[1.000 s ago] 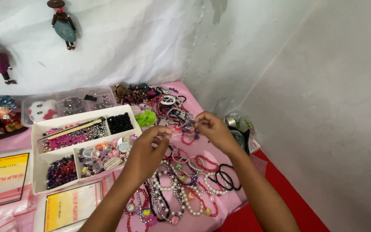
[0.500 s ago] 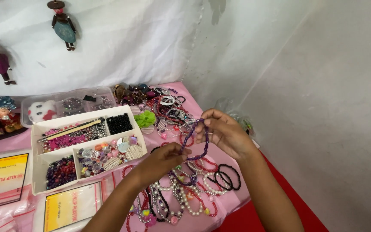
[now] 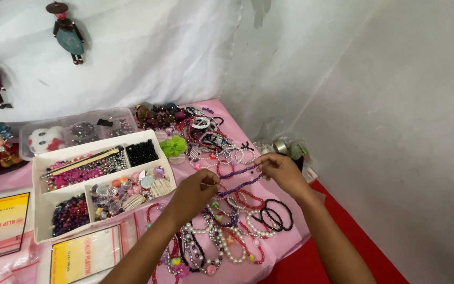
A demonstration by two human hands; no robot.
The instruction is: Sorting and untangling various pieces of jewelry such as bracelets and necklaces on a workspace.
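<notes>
A purple beaded bracelet (image 3: 239, 176) is stretched into a long, narrow loop between the person's two hands, held just above the pink cloth (image 3: 290, 239) that covers the table. Its beads are small, round and glossy, strung close together. The right hand (image 3: 282, 172) pinches one end of the loop between thumb and fingertips, the fingers closed tight on the strand. The left hand (image 3: 193, 195) pinches the other end the same way, knuckles up and fingers curled in on the beads.

Directly below the hands lies a spread of other bracelets (image 3: 222, 236), too many and too overlapped to count: white pearl-like strands, red and pink bead rings, and near the right wrist a few thin black bands (image 3: 274, 214). A bright green flower-shaped piece (image 3: 174, 145) sits further back among more jewellery.

To the left stands a white tray (image 3: 42, 205) split into four compartments, holding black beads, dark purple beads, mixed pastel pieces, and pink and silver beads with a long stick laid across them. Two flat plastic packets with yellow cards (image 3: 82, 255) lie in front of it. Two small dolls (image 3: 64, 31) hang on the white wall cloth.
</notes>
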